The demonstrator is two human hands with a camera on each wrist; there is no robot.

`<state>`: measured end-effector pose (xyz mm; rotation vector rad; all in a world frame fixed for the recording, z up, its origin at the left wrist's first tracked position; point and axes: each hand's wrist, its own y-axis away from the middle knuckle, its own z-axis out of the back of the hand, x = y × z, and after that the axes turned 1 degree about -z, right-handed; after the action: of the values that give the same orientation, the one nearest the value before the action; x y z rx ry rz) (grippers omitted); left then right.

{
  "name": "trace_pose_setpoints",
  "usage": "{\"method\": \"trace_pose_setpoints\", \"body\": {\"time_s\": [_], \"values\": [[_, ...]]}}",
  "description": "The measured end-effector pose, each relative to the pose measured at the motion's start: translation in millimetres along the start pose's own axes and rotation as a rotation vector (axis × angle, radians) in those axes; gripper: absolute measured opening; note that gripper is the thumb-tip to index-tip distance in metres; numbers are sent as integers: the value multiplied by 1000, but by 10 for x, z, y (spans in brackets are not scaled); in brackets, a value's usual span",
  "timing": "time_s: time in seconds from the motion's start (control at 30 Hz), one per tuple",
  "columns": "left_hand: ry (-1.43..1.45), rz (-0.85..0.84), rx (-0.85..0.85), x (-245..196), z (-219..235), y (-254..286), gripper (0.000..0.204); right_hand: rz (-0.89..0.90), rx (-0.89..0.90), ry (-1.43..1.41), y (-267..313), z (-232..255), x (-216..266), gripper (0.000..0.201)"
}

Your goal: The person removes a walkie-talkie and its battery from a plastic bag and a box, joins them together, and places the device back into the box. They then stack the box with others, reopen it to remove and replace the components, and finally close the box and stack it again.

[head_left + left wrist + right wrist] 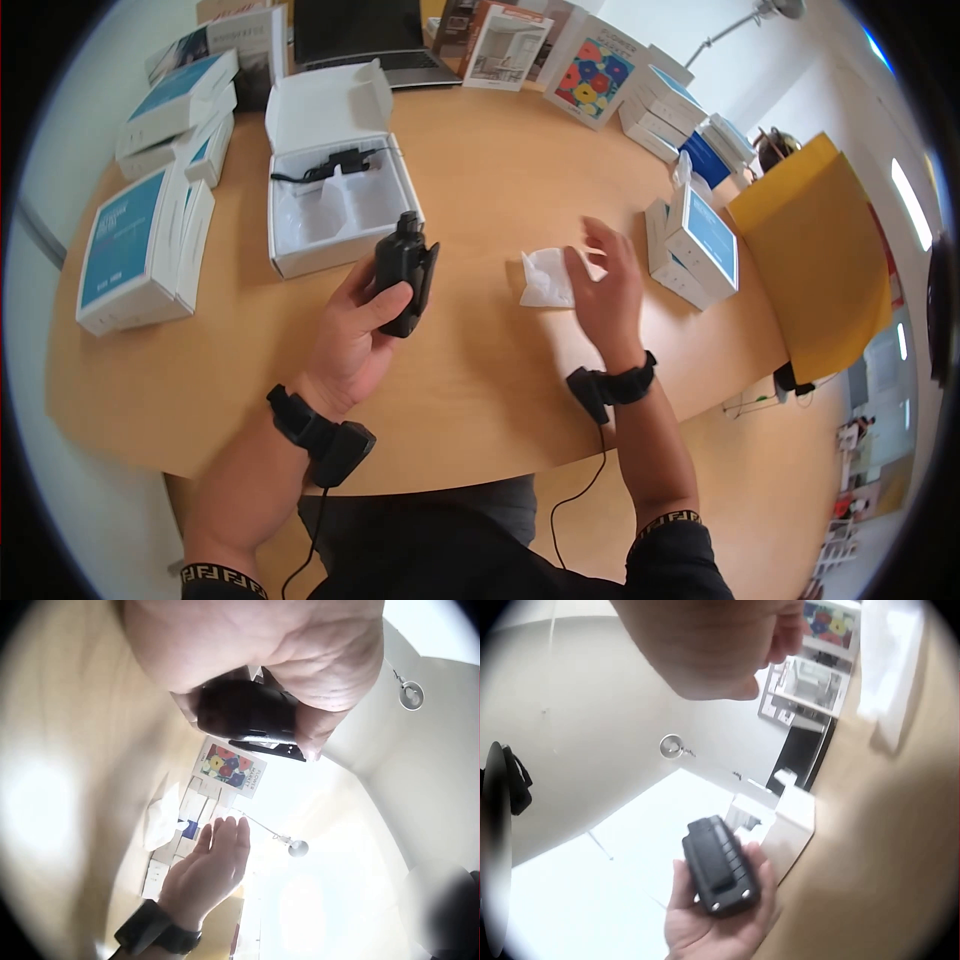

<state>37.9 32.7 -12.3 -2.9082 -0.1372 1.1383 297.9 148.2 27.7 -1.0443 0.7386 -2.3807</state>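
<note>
A black handheld device [403,275] with a clip on its side is gripped upright by my left hand [352,335], thumb across its front. The right wrist view shows the device [718,866] from its clip side, held in the left hand [720,934]. My right hand [608,295] is beside a crumpled white bag [545,279] on the table, its fingers relaxed and holding nothing; whether it touches the bag cannot be told. In the left wrist view the right hand [206,874] has its fingers extended.
An open white box [342,255] with a black cable and adapter [345,161] stands behind the left hand. Stacked white-and-blue boxes [128,245] are at the left, more boxes [708,240] at the right. A laptop [375,70] and books [508,48] line the back.
</note>
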Motion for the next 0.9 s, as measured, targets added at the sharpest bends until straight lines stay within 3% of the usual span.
{"method": "trace_pose_setpoints", "body": {"time_s": [0.13, 0.2, 0.33, 0.43, 0.5, 0.57, 0.67, 0.9], "values": [[-6, 8, 9, 24, -21, -18, 59, -104, 129, 272, 118, 180, -284, 50], [-7, 22, 13, 11, -61, -7, 59, -347, 326, 282, 179, 188, -278, 57], [-8, 31, 15, -26, -79, 0, 64, -334, 381, 162, 175, 116, -129, 58], [-63, 27, 55, -15, -60, 8, 67, -198, 387, -35, 105, 9, 71, 54], [-93, 22, 81, -15, -84, 7, 69, -190, 426, -258, 61, -79, 193, 47], [-98, 6, 194, -12, -110, 23, 72, -173, 461, -262, 36, -154, 274, 37], [-152, 63, 200, -113, -155, 60, 74, -100, 507, -372, 29, -269, 433, 28], [-165, 60, 147, -109, -141, 27, 73, -105, 664, -668, 9, -246, 517, 40]]}}
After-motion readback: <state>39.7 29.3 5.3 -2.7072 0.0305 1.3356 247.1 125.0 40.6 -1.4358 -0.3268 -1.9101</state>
